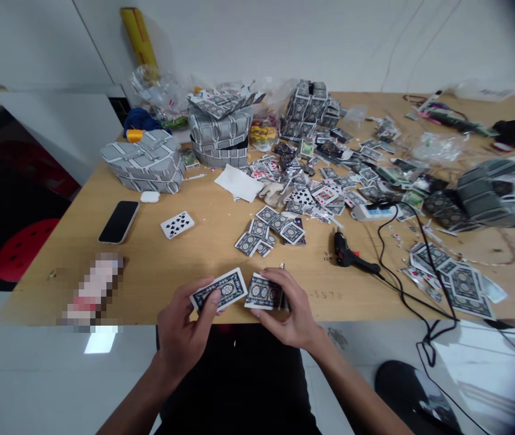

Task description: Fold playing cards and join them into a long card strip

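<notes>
At the table's front edge, my left hand (187, 323) grips a playing card (227, 290) with its patterned dark-blue back up, thumb across it. Whether more cards lie under it I cannot tell. Close beside it, my right hand (291, 308) pinches a folded playing-card piece (261, 292) between thumb and fingers, also patterned side out. Just beyond my hands lies a small group of card pieces (259, 232), backs up. To the left of these, a stack of playing cards (178, 225) shows a spade face.
A black glue gun (352, 254) with a trailing cable lies right of my hands. A phone (119, 222) rests at left. Woven card baskets (146, 160) and scattered cards (325, 193) cover the back. A power strip (375, 211) sits at right.
</notes>
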{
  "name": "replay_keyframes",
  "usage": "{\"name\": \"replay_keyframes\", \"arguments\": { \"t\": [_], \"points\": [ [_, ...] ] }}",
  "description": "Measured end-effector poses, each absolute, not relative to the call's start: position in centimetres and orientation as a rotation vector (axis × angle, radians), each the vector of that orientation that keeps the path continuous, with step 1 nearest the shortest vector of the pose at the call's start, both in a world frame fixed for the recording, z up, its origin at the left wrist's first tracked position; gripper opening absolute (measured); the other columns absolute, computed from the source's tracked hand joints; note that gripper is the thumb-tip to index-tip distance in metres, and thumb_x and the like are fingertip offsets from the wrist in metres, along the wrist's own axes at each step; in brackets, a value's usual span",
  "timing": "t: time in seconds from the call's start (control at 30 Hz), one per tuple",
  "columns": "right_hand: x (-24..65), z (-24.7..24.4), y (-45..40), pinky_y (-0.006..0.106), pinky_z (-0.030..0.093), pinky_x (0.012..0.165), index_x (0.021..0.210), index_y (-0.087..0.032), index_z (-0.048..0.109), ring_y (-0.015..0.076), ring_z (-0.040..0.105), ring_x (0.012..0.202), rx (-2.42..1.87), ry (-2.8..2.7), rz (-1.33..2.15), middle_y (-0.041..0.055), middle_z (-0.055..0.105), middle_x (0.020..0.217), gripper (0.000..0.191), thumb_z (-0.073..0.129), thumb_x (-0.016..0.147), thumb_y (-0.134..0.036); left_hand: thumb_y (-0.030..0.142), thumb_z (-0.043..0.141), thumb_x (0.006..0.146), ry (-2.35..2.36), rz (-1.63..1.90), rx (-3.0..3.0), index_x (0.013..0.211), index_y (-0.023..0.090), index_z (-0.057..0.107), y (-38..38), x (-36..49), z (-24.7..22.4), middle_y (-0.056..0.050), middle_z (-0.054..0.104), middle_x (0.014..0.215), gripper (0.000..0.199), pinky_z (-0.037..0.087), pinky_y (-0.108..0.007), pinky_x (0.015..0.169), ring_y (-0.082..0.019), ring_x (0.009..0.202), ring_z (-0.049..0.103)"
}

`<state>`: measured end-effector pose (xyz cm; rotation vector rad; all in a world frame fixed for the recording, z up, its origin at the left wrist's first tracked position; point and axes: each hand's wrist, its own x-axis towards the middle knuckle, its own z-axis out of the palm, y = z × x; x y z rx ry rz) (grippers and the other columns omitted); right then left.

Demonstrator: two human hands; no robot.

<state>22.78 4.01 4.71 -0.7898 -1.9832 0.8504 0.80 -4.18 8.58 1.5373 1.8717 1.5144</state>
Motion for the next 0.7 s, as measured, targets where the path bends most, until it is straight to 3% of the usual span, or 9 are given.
{"name": "replay_keyframes", "arguments": {
  "t": [0.17, 0.7],
  "points": [
    [22.96, 5.16, 3.79, 0.052, 0.06, 0.099, 0.142, -0.028, 0.055, 0.0349, 0.069, 0.118, -0.797, -1.974, 0.801, 0.014, 0.07, 0.127, 0.058, 0.078, 0.089, -0.031, 0.021, 0.075, 0.095, 1.964, 1.528, 1.882, 0.118, 0.025, 0.073, -4.36, 0.97, 8.94, -0.003, 0.084, 0.103, 0.023, 0.068, -0.029, 0.077, -0.02, 0.084, 0.082],
    [23.34, 5.04, 3.87, 0.05, 0.059, 0.099, 0.145, -0.03, 0.056, 0.0332, 0.069, 0.117, -0.785, -2.01, 0.749, 0.0126, 0.07, 0.127, 0.063, 0.082, 0.088, -0.028, 0.024, 0.072, 0.097, 1.907, 1.361, 1.96, 0.117, 0.025, 0.075, -4.0, 1.12, 9.43, -0.004, 0.085, 0.103, 0.021, 0.067, -0.028, 0.081, -0.02, 0.085, 0.083]
  ]
}}
